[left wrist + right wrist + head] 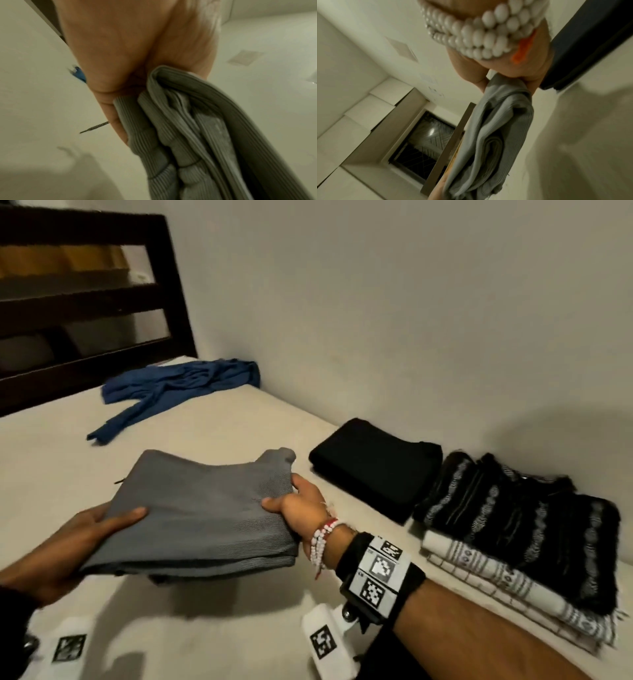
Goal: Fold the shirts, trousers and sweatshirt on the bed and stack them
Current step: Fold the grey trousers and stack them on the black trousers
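While the left hand (85, 537) pinches one side of the folded grey garment (205, 515), thumb on top, fingers beneath, the right hand (305, 505) pinches its opposite edge, holding it above the bed (212, 631); beyond the right fingers lies the black folded garment (373, 467).

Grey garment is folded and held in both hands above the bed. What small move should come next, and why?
Probably carry the folded grey garment, gripped by the left hand and right hand, rightward onto the folded black garment or the patterned stack. The blue garment still lies unfolded.
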